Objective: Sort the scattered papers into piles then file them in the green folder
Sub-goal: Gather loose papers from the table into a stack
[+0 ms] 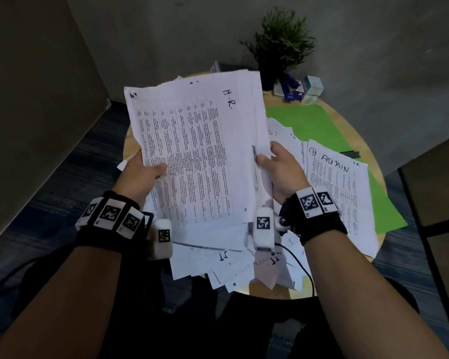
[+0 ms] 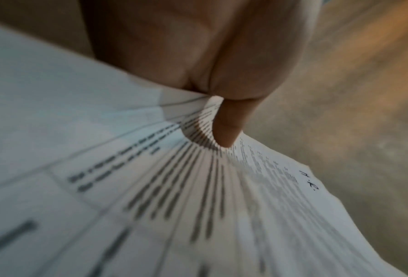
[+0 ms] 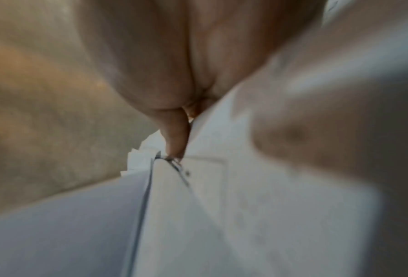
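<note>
Both hands hold a stack of printed papers (image 1: 192, 151) up over the round table; the top sheet is a table marked "H.R." My left hand (image 1: 145, 172) grips its left edge, thumb on top. My right hand (image 1: 275, 164) pinches the right edge. In the left wrist view the thumb presses the stack of papers (image 2: 198, 196). In the right wrist view the thumb lies on the blurred white stack of papers (image 3: 221, 206). An open green folder (image 1: 309, 125) lies on the table's right half, partly under a pile of papers headed "ADMIN" (image 1: 340, 193). More loose sheets (image 1: 231, 263) lie below the held stack.
The round wooden table (image 1: 275, 99) carries a potted plant (image 1: 280, 47) and small boxes (image 1: 303, 89) at its far edge. A black clip or pen (image 1: 350, 153) lies on the folder. A dark chair (image 1: 436, 203) stands at the right, and a cable (image 1: 301, 265) trails over the near rim.
</note>
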